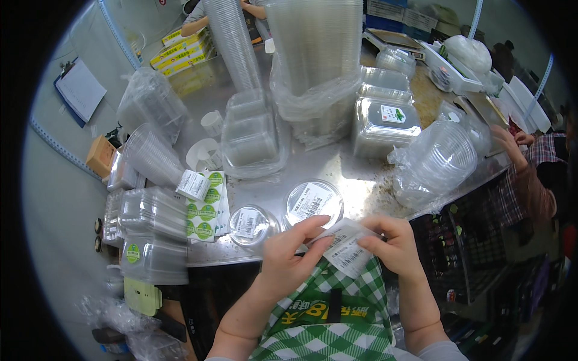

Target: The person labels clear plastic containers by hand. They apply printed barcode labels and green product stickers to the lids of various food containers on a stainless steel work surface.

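Observation:
Between my two hands, in front of the green checked apron, is a piece of printed barcode labels (347, 253). My left hand (295, 252) pinches its left edge between thumb and fingers. The thumb and fingers of my right hand (392, 243) grip its upper right edge. Just beyond my hands, a round clear plastic container (333, 193) bears a barcode label on its lid. To its left stands a smaller round container (266, 222), also labelled. Sheets of round green stickers (207, 211) lie further left, with a folded piece of barcode labels (193, 184) on top.
Tall stacks of clear trays (316, 49) stand at the back. Lidded boxes (386, 131) and bagged plastic cups (435, 158) are to the right, stacked clear lids (153, 252) to the left. Label rolls (198, 151) lie on the metal table (311, 163). Other people work at the back and right.

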`<action>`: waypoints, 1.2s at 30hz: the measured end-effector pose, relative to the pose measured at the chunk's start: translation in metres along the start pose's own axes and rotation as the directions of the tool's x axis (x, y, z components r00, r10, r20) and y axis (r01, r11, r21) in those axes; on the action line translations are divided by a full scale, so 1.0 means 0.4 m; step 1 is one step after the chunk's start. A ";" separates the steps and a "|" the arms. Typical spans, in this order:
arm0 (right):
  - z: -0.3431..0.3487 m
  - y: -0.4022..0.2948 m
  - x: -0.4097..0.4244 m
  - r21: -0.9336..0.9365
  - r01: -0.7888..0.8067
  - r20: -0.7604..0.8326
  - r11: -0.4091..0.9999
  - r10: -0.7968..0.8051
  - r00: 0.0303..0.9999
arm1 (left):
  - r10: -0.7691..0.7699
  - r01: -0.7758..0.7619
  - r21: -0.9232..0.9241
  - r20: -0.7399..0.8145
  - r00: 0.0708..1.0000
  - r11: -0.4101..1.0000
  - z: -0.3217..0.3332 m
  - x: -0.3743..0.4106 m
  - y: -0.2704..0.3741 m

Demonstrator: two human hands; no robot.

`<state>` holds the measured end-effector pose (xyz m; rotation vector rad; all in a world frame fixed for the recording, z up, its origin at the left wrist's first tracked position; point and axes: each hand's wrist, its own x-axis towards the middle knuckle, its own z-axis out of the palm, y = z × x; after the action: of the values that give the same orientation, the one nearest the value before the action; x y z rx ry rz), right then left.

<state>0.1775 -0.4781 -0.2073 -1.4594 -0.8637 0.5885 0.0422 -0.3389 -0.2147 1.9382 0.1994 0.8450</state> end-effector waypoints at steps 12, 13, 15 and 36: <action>0.024 0.024 -0.003 -0.212 0.042 0.004 0.976 -0.042 0.999 | 0.017 -0.017 0.063 -0.014 1.000 0.998 0.002 0.000 0.002; 0.023 0.025 -0.003 -0.226 0.027 0.012 0.974 -0.025 1.000 | 0.020 -0.019 0.075 -0.015 1.000 0.997 -0.001 -0.001 0.002; 0.025 0.028 -0.003 -0.234 0.017 0.020 0.972 -0.013 1.000 | 0.000 -0.001 0.060 0.016 1.000 0.998 -0.006 -0.001 0.005; 0.053 0.057 -0.010 -0.152 0.051 0.008 0.987 -0.050 0.999 | -0.002 -0.001 0.135 0.021 1.000 0.991 -0.042 0.026 0.000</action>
<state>0.1619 -0.4674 -0.2322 -1.5694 -0.9634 0.4969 0.0391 -0.3219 -0.2049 2.0717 0.2502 0.8289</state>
